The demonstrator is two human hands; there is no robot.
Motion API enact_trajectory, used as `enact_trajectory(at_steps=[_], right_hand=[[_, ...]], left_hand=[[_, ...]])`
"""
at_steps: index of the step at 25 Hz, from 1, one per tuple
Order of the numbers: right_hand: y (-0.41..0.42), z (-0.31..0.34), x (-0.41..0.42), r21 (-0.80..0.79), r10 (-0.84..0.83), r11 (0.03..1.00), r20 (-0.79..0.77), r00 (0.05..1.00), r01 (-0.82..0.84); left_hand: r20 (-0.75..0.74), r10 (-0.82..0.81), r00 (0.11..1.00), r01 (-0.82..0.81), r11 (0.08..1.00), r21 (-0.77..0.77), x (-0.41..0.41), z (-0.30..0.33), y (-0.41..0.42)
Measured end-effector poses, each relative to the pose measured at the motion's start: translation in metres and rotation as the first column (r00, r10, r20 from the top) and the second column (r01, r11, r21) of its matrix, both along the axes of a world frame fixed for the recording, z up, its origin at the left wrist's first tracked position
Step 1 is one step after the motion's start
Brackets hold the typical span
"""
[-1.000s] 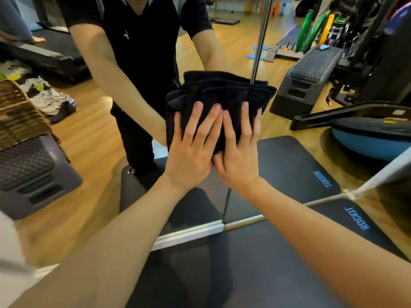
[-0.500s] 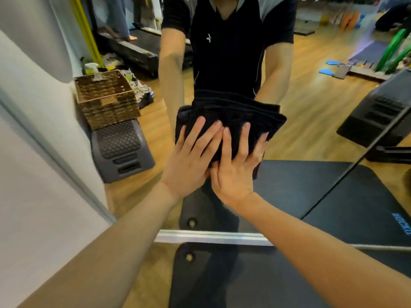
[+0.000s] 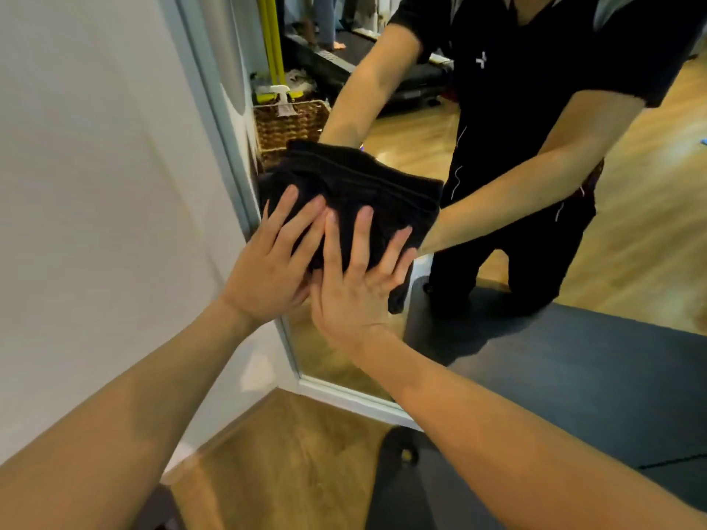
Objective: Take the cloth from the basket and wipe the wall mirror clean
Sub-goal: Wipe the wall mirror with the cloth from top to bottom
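Note:
A folded black cloth [image 3: 355, 185] lies flat against the wall mirror [image 3: 631, 239], close to the mirror's left frame edge. My left hand [image 3: 267, 262] and my right hand [image 3: 355, 285] press on it side by side, fingers spread, the right partly over the left. The mirror reflects my arms and dark shirt behind the cloth. A wicker basket [image 3: 290, 124] shows only as a reflection, above and left of the cloth, with a spray bottle in it.
A white wall [image 3: 95, 166] adjoins the mirror's grey frame [image 3: 225, 147] on the left. Wooden floor [image 3: 287, 460] lies below, with a dark exercise mat [image 3: 440, 491] at the bottom right. A treadmill and yellow poles appear in the reflection.
Both hands have slid the cloth leftward across the mirror, from its middle seam to the left frame edge. The view has turned left, bringing in the white wall.

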State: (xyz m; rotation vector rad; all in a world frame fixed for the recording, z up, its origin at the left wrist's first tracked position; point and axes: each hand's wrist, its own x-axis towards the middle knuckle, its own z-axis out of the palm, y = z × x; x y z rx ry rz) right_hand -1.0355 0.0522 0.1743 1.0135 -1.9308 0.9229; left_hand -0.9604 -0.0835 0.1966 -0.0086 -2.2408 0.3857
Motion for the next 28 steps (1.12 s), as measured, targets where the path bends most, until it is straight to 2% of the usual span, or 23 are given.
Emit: enact_trajectory(at_steps=[6,9,14,18,22,25,28], right_hand=[[-0.041,-0.013,0.014,-0.062,0.028,0.998,-0.017,0.999,-0.029],[-0.033,-0.035,0.011,-0.013,0.014,1.0,-0.055,0.998,-0.015],[-0.015,-0.094,0.014,0.111,0.027,0.994,-0.042,0.999,-0.022],[0.016,-0.104,-0.003,0.169,0.096,0.982,-0.094,0.991,-0.079],[0.063,-0.107,-0.026,0.143,0.097,0.987,-0.143,0.985,-0.077],[0.12,-0.117,-0.056,0.137,0.089,0.988,-0.143,0.986,-0.07],[0.184,-0.124,-0.094,0.247,0.064,0.969,-0.165,0.984,-0.022]], left_hand=[[-0.088,0.002,0.996,-0.013,0.991,-0.13,0.01,-0.003,-0.03],[-0.115,0.036,0.993,-0.05,0.992,-0.117,0.007,-0.028,-0.026],[-0.07,0.102,0.992,-0.108,0.989,-0.103,0.008,-0.095,-0.005],[-0.094,0.179,0.979,-0.178,0.984,0.017,-0.007,-0.127,0.02],[0.01,0.203,0.979,-0.203,0.974,0.101,-0.021,-0.139,0.061],[0.086,0.165,0.983,-0.171,0.982,0.079,-0.045,-0.144,0.108],[0.045,0.09,0.995,-0.089,0.996,-0.019,-0.081,-0.137,0.173]])
